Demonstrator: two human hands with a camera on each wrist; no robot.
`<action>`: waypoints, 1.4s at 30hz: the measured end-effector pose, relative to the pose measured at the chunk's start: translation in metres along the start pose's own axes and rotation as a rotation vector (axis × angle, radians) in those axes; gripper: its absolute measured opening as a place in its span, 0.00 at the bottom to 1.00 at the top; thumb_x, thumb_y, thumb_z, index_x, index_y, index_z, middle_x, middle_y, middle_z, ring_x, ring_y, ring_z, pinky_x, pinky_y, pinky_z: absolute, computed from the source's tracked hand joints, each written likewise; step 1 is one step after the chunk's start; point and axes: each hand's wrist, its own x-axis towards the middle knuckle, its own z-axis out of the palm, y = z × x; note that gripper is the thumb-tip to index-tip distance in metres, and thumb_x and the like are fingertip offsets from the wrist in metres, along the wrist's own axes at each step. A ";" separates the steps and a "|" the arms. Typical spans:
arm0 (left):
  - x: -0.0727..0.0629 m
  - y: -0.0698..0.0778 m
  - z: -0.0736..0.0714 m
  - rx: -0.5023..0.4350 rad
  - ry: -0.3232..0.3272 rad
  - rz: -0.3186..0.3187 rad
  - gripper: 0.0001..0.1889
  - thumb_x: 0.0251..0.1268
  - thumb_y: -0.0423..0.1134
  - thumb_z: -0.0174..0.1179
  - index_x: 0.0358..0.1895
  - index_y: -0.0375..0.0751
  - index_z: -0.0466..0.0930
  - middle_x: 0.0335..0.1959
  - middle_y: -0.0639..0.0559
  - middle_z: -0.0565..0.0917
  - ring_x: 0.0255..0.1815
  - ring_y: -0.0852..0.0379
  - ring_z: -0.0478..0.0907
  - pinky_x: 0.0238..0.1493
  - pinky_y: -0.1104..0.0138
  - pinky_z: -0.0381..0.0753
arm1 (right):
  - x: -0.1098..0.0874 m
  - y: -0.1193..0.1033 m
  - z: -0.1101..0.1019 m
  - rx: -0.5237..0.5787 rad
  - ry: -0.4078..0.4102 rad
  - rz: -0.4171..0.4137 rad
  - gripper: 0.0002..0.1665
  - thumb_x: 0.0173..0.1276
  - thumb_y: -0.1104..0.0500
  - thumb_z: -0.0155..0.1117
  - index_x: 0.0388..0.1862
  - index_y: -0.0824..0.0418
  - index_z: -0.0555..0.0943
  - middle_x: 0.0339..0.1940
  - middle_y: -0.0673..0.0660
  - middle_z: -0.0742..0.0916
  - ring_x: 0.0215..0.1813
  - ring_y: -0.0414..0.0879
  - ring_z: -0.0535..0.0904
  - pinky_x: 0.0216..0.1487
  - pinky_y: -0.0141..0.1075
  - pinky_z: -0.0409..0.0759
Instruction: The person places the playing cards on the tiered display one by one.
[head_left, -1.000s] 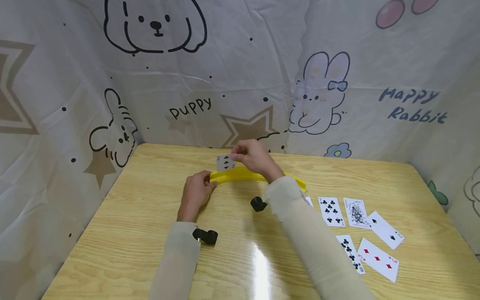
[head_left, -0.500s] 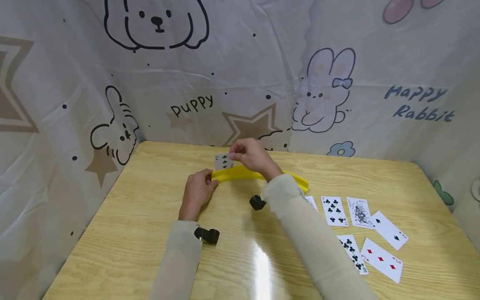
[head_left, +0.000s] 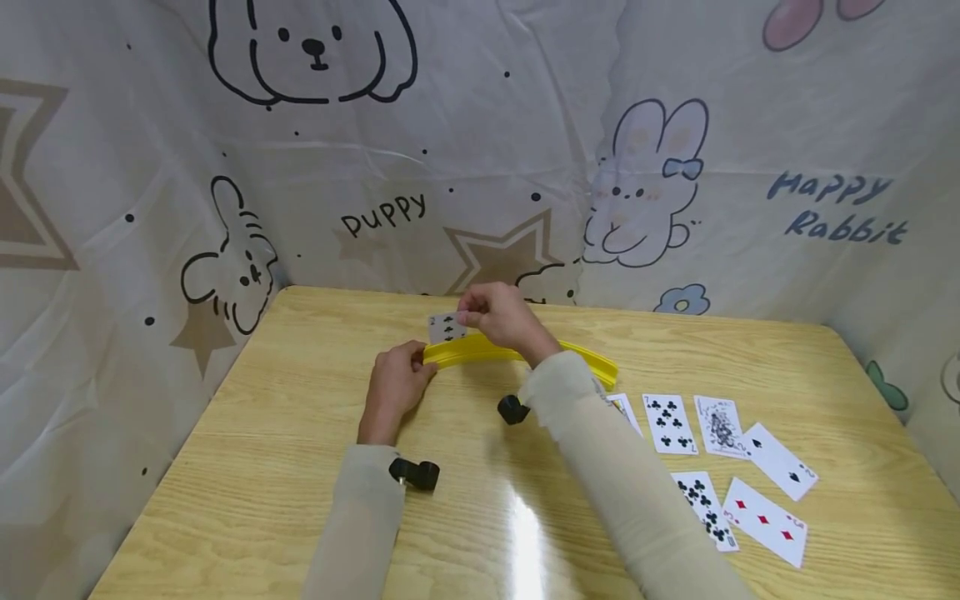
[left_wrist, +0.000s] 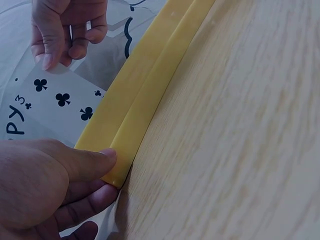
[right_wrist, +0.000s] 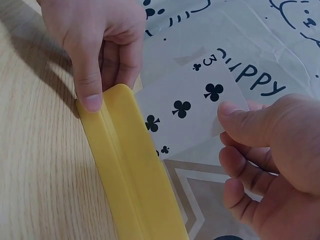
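A curved yellow card holder (head_left: 480,347) stands on the wooden table. My left hand (head_left: 397,385) grips its left end, the thumb on the front face in the left wrist view. My right hand (head_left: 504,318) pinches a three of clubs (right_wrist: 182,107) by its upper right corner, between thumb and fingers. The card stands upright at the holder's left part, its lower edge hidden behind the yellow front wall. In the left wrist view the same three of clubs (left_wrist: 62,100) shows beside the left thumb.
Face-up cards lie at the right: a seven of clubs (head_left: 670,425), a joker (head_left: 721,427), a two of spades (head_left: 782,461), a three of diamonds (head_left: 765,522) and another clubs card (head_left: 707,512). My right sleeve partly covers one more card (head_left: 625,412). A printed cloth (head_left: 480,150) hangs behind the table.
The three of clubs has sunk slightly lower behind the holder's front wall, with my right hand moving down along with it. My left hand keeps its grip on the holder's end.
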 end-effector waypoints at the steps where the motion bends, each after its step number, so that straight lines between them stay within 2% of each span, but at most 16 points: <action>1: 0.000 0.000 0.000 -0.001 0.001 0.002 0.19 0.68 0.36 0.66 0.59 0.34 0.81 0.46 0.42 0.84 0.41 0.50 0.78 0.48 0.58 0.80 | 0.000 0.000 0.000 -0.004 0.000 -0.002 0.04 0.71 0.60 0.67 0.35 0.58 0.84 0.34 0.52 0.85 0.36 0.49 0.77 0.38 0.37 0.78; 5: 0.000 0.000 0.001 0.001 0.008 0.018 0.18 0.68 0.36 0.66 0.58 0.33 0.81 0.45 0.42 0.84 0.41 0.50 0.79 0.48 0.57 0.80 | -0.002 0.000 -0.003 -0.005 0.000 -0.009 0.04 0.71 0.60 0.67 0.39 0.60 0.85 0.36 0.52 0.85 0.37 0.48 0.78 0.39 0.37 0.79; 11: -0.001 -0.001 0.004 0.003 -0.009 0.007 0.18 0.68 0.36 0.67 0.58 0.34 0.81 0.44 0.43 0.84 0.40 0.50 0.78 0.47 0.58 0.80 | -0.008 0.001 -0.006 0.005 -0.022 0.040 0.13 0.72 0.58 0.67 0.51 0.62 0.83 0.40 0.53 0.84 0.41 0.49 0.78 0.41 0.39 0.80; 15: -0.002 -0.001 0.006 0.003 -0.012 -0.005 0.19 0.68 0.36 0.67 0.59 0.34 0.81 0.45 0.43 0.84 0.41 0.51 0.78 0.47 0.58 0.80 | -0.013 0.003 -0.008 -0.007 -0.026 0.063 0.17 0.72 0.56 0.67 0.54 0.63 0.82 0.43 0.54 0.84 0.43 0.49 0.78 0.44 0.39 0.80; 23: -0.001 0.002 0.008 0.014 0.010 0.030 0.18 0.67 0.36 0.67 0.57 0.35 0.82 0.42 0.44 0.84 0.40 0.51 0.78 0.46 0.58 0.79 | -0.028 0.014 -0.018 -0.040 -0.008 0.058 0.17 0.71 0.55 0.67 0.53 0.64 0.83 0.45 0.56 0.85 0.45 0.50 0.79 0.48 0.41 0.79; 29: 0.000 0.003 0.007 0.024 0.006 0.022 0.20 0.68 0.37 0.67 0.60 0.34 0.80 0.46 0.42 0.84 0.43 0.50 0.79 0.49 0.57 0.79 | -0.043 0.021 -0.024 -0.040 0.015 0.053 0.18 0.72 0.56 0.67 0.54 0.66 0.82 0.44 0.57 0.85 0.44 0.50 0.79 0.47 0.41 0.79; 42: -0.001 0.000 0.004 0.017 0.014 -0.008 0.20 0.67 0.36 0.67 0.60 0.35 0.80 0.48 0.41 0.84 0.43 0.49 0.78 0.51 0.56 0.79 | -0.079 0.038 -0.038 -0.046 0.036 0.070 0.21 0.69 0.56 0.69 0.55 0.69 0.81 0.41 0.56 0.85 0.42 0.50 0.79 0.45 0.43 0.80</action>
